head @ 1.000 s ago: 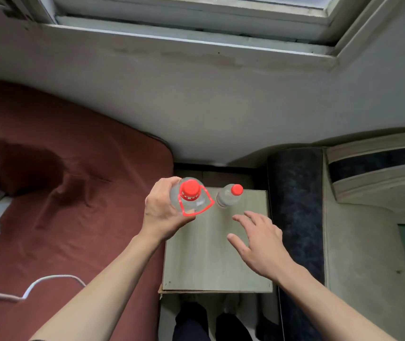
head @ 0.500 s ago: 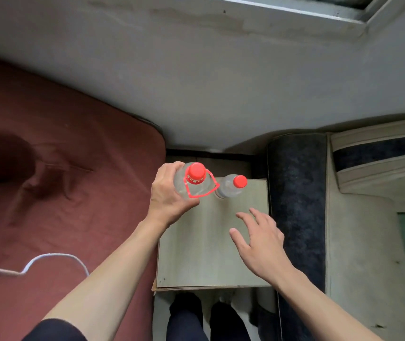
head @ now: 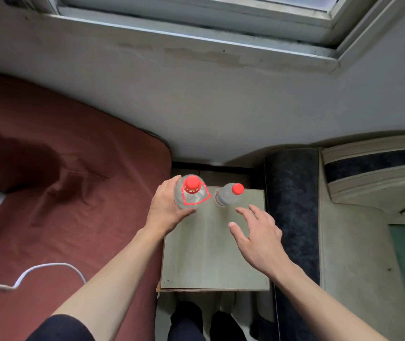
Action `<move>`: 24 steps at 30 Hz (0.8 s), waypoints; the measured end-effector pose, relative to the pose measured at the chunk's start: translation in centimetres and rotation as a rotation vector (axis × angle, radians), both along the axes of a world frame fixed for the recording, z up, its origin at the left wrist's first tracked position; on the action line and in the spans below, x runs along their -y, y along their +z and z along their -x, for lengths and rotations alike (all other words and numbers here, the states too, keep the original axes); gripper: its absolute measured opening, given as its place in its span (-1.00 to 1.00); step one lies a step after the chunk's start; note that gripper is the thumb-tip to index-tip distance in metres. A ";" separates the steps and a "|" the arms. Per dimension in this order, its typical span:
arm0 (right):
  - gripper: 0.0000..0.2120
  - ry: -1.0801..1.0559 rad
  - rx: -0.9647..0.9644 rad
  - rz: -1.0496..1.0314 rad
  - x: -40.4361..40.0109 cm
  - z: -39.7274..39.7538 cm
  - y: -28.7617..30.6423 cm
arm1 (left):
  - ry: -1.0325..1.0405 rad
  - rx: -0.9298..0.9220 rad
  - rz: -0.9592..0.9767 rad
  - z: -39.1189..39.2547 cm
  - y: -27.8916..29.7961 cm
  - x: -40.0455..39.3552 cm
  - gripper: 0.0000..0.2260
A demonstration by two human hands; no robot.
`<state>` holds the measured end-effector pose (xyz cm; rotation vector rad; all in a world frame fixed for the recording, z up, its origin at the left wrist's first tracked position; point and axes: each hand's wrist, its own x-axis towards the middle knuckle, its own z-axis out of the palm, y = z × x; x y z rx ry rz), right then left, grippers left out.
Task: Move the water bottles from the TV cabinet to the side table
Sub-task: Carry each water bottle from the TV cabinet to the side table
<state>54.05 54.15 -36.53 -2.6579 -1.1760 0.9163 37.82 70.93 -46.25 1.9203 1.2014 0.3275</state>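
— Dark sleeve at the bottom edge, two bare forearms reaching out over the pale wooden side table. What's the right hand doing?

— Hovering above the tabletop, fingers spread and relaxed, holding nothing. The smaller bottle stands upright just beyond its fingertips, apart from them, on the table's far edge.

— And the left hand?

— Wrapped round the larger bottle, red cap, red carry loop, at the far left corner of the table. Whether its base touches the top, I can't tell.

— Around them?

— Red bedspread left, white cable across it, dark sofa arm right, window sill beyond.
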 end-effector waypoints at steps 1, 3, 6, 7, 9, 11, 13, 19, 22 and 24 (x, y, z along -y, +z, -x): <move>-0.52 0.002 0.006 -0.002 0.1 -0.1 0.4 | -0.009 -0.021 -0.007 0.3 0.3 0.1 -0.13; -0.52 0.010 0.019 -0.013 0.3 -0.2 1.5 | -0.022 -0.065 -0.030 1.0 1.3 0.3 -0.15; -0.53 0.031 0.038 -0.042 0.5 -0.1 3.5 | -0.058 -0.127 -0.084 2.2 3.9 0.9 -0.21; -0.53 0.039 0.044 -0.051 0.6 0.0 4.2 | -0.079 -0.143 -0.101 2.6 4.9 1.1 -0.23; -0.52 0.054 0.054 -0.068 0.9 0.2 5.5 | -0.112 -0.187 -0.131 3.2 6.8 1.5 -0.24; -0.52 0.066 0.070 -0.090 1.3 0.2 6.9 | -0.116 -0.229 -0.152 3.7 8.6 1.7 -0.27; -0.51 0.091 0.094 -0.107 1.6 0.3 8.4 | -0.133 -0.247 -0.165 3.9 10.2 1.9 -0.34; -0.51 0.134 0.183 -0.187 2.8 0.2 13.0 | -0.172 -0.222 -0.231 3.6 15.3 3.5 -0.50; -0.51 0.154 0.238 -0.248 3.3 0.0 15.0 | -0.127 -0.208 -0.283 3.5 17.8 4.3 -0.54; -0.46 0.162 0.263 -0.272 3.4 -0.3 16.1 | -0.098 -0.200 -0.323 3.5 19.3 4.5 -0.52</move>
